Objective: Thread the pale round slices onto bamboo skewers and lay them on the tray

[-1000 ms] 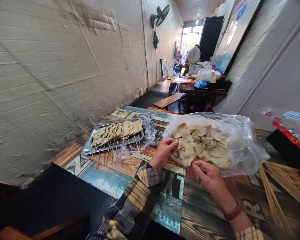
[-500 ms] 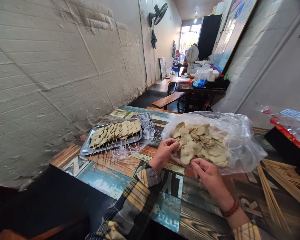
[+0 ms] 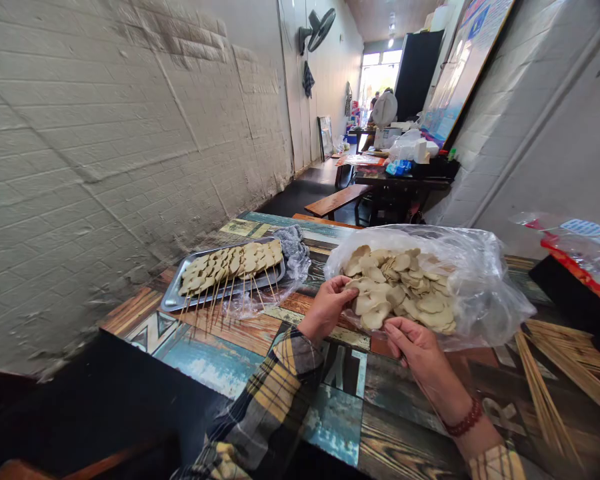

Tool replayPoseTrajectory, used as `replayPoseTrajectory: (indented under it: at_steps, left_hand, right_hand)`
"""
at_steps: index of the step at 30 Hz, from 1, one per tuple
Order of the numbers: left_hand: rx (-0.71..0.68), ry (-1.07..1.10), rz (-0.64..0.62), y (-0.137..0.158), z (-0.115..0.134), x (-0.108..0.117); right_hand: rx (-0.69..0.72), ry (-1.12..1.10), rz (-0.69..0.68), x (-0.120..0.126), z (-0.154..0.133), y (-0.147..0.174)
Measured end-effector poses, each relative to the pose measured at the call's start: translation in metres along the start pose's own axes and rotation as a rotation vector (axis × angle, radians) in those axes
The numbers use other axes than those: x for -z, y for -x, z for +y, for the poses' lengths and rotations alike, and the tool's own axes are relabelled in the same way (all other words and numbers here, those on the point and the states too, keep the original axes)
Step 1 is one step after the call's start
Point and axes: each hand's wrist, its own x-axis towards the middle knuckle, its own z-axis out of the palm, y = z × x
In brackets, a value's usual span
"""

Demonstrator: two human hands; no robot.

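Observation:
A heap of thin, pale beige food slices (image 3: pixel 433 308) lies on a clear plastic bag (image 3: pixel 495 293); their exact kind is unclear. My left hand (image 3: pixel 325 310) pinches the edge of a beige slice (image 3: pixel 373 293) at the heap's left side. Just below the slices, my right hand (image 3: pixel 415 343) is closed, thumb against forefinger. A thin line like a bamboo skewer runs under its palm towards the wrist; the rest of it is hidden. To the left, a metal tray (image 3: pixel 170 293) bears several finished skewers of slices (image 3: pixel 230 263), their sticks jutting over the near rim.
Loose bamboo skewers (image 3: pixel 540 393) lie at the table's right side, near a black box (image 3: pixel 570 287) with red-edged plastic packaging. A grey cloth (image 3: pixel 293 243) sits behind the tray. A bench (image 3: pixel 337 199) and a cluttered second table (image 3: pixel 405 177) stand beyond.
My left fingers have shifted slightly on the slice, the thumb now lying over its edge. My right hand has moved a little to the right. A person shows in the far doorway.

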Motion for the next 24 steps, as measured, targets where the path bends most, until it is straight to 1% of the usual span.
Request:
replayPoseTrajectory:
  at_steps: [3, 7, 9, 13, 19, 21, 24]
  left_hand:
    - [0.024, 0.010, 0.016, -0.0006, -0.0008, -0.0016]
    - [0.067, 0.040, -0.041, 0.0011, 0.0014, -0.0026]
    - [0.085, 0.047, -0.044, 0.0018, 0.0028, -0.0017]
    - [0.074, 0.066, 0.000, 0.0014, 0.0021, -0.0001]
    - [0.121, 0.049, -0.067, 0.0002, -0.0027, -0.0004]
    - [0.114, 0.039, -0.041, -0.0013, -0.0037, 0.0012]
    - [0.072, 0.048, 0.038, -0.0047, -0.0042, 0.0055]
  right_hand:
    - [-0.003, -0.045, -0.004, -0.0008, 0.0000, 0.0008]
    - [0.005, -0.085, 0.001, 0.0002, 0.0044, -0.0003]
    - [0.010, -0.076, 0.002, 0.0002, 0.0059, -0.0008]
    - [0.008, -0.026, -0.001, -0.0019, 0.0044, 0.0000]
    - [0.039, 0.039, -0.002, -0.0042, 0.0013, 0.0007]
    - [0.043, 0.056, -0.005, -0.0030, 0.0032, 0.0002]
    - [0.055, 0.114, -0.018, -0.0004, 0.0070, -0.0001]
